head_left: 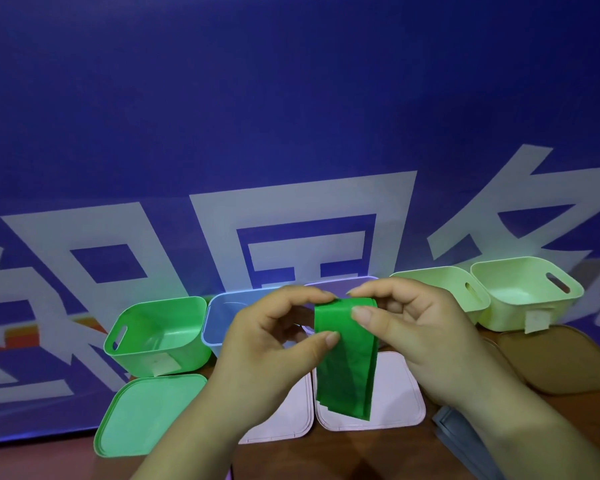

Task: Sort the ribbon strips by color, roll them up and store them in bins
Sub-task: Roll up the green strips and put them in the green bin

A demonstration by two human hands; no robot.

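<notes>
Nearest, on the brown tabletop (343, 453), a flat green plastic lid (146, 414) and a pale pink plastic lid (400, 389) lie apart from their bins, which leaves the bins open for filling. Just above, the left hand (274, 337) and right hand (409, 330) each pinch the top of a bright green fabric ribbon strip (347, 358) between thumb and fingers. It hangs doubled in the air, probably so that rolling can begin at the fold. Farther left, the open green plastic bin (156, 332) matches its colour and is likely its destination.
</notes>
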